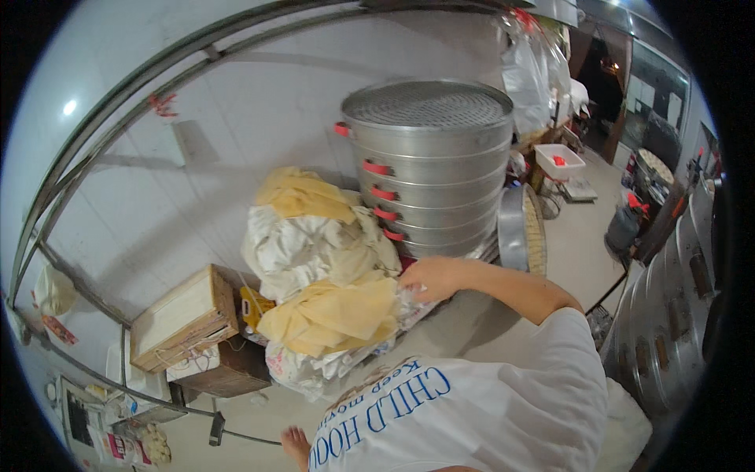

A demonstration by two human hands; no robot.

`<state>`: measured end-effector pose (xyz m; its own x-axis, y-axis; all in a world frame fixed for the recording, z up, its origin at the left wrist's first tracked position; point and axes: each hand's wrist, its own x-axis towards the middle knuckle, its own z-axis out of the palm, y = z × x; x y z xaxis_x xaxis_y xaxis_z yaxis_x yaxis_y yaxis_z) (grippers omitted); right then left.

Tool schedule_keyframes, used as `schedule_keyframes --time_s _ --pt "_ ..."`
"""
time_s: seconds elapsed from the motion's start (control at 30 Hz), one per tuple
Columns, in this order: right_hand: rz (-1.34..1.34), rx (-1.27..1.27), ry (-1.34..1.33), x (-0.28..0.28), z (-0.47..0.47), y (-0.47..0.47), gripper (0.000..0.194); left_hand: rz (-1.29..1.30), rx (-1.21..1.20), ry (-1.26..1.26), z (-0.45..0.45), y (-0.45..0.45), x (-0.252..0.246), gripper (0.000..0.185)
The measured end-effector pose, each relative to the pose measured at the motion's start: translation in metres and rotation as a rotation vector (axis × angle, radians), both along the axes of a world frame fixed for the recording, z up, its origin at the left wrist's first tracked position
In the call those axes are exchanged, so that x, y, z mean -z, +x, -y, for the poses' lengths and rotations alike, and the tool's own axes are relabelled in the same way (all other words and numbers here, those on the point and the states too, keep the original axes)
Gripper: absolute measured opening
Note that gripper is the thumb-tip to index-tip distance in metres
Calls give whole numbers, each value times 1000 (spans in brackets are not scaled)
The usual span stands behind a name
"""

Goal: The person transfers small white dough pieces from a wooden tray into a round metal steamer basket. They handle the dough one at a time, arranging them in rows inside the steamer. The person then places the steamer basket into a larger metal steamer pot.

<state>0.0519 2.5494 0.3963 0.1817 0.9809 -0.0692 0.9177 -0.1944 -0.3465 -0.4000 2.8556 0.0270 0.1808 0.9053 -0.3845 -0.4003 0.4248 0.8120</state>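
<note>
My right hand (435, 279) reaches forward to the right edge of a heap of cloths. Its fingers are bent at some clear plastic (413, 304) there; whether they grip it cannot be made out. Yellow cloth (336, 312) lies over the front of the heap, with white cloth (295, 245) behind it and another yellow cloth (304, 192) on top. Just beyond my right hand stands a tall stack of round metal steamer tiers (433, 177) with red handles. My left hand (295, 441) hangs low by my side, slightly blurred, holding nothing visible.
A wooden box (183, 318) rests on a brown carton (236, 369) to the left. One steamer tier (522, 230) leans on its side by the stack. More large metal tiers (660, 330) stand at my right. A white basin (559, 161) is farther back.
</note>
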Motion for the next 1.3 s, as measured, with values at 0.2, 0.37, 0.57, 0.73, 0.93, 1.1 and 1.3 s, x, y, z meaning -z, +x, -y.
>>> schedule_keyframes --time_s 0.2,0.37,0.57,0.73,0.93,1.1,1.3 --pt "-115 139 -239 61 124 11 48 4 489 688 33 260 -216 37" --pt "-191 246 -102 72 206 31 50 39 725 1172 106 415 -375 36" --pt "-209 523 -80 65 292 95 50 156 682 1801 192 580 -489 33" --pt "-34 640 83 31 380 213 39 236 292 2411 258 682 -576 38" --pt "126 828 169 -71 466 352 30 294 -444 2614 336 811 -693 50" --pt "259 916 -38 -157 511 422 31 31 -537 2578 410 917 -770 70" --pt "498 843 -100 -272 537 520 42 -496 -973 2507 461 983 -804 55"
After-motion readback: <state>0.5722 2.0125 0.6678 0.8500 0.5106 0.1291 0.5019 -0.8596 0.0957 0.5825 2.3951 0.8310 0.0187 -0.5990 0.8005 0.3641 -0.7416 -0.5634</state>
